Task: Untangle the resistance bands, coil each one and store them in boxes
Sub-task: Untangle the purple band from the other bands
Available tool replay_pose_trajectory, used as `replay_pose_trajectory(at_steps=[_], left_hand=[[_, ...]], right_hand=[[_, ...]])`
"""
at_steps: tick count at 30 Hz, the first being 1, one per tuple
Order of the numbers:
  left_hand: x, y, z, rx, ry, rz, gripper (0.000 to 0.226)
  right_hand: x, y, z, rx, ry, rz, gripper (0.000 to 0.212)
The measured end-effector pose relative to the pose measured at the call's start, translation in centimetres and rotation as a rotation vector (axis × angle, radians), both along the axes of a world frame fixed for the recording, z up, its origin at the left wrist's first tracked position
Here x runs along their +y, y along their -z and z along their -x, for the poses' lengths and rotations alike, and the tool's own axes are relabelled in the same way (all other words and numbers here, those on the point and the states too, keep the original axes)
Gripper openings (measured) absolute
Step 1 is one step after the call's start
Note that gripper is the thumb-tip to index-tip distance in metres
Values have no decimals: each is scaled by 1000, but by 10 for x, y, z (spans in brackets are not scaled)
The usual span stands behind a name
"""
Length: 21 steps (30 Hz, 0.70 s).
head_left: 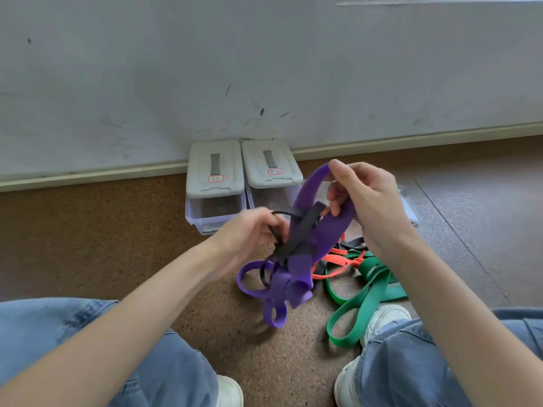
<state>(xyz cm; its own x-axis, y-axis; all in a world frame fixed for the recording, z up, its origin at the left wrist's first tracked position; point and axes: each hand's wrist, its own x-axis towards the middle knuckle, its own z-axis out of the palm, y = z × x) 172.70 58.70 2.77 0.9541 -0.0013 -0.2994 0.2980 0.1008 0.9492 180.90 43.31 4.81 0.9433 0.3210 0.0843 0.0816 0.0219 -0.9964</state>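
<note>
Untangling in hand: wide purple rubber resistance band (305, 201) is held above the floor, knotted with a narrow black rubber band (302, 230). Right hand (364, 201) pinches the purple loop's top; left hand (249, 233) grips the black strand. Orange band (335, 261) and green band (370, 292) lie beneath on the floor. Two lidded plastic boxes (216, 163) stand closed by the wall. Next, probably: draw black free through purple.

Matt rubbery bands (296, 268) on speckled, cork-like floor (282, 362).
Boxes (216, 208): clear plastic, opaque grey lids; faded denim jeans (164, 371).
</note>
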Motion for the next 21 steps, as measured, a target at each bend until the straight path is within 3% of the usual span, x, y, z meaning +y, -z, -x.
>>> replay_pose_trajectory(at_steps=[3, 7, 8, 10, 11, 13, 14, 18, 21], left_hand=[[15, -24, 0, -85, -63, 46, 29], [39, -51, -16, -271, -222, -32, 14], [39, -53, -20, -249, -184, -95, 22], [38, -45, -21, -121, -14, -393, 65], [36, -34, -16, -105, 112, -656, 69], [31, -16, -3, -206, 249, -1075, 52], [31, -15, 0, -266, 234, -1151, 44], [41, -32, 3, -422, 195, -1139, 29], [36, -53, 6, -474, 243, -852, 22]], right_hand=[[-11, 3, -10, -153, 175, 204, 40], [-15, -4, -15, -248, 234, 190, 48], [-14, -5, -14, -229, 218, 192, 45], [-12, 0, -11, -158, 169, 225, 39], [-11, 5, -8, -143, 142, 264, 37], [-9, 13, -2, -166, 98, 368, 37], [-9, 15, -1, -190, 97, 410, 37], [-17, 15, -10, -302, 231, 552, 40], [-17, 19, -13, -324, 91, 840, 38]])
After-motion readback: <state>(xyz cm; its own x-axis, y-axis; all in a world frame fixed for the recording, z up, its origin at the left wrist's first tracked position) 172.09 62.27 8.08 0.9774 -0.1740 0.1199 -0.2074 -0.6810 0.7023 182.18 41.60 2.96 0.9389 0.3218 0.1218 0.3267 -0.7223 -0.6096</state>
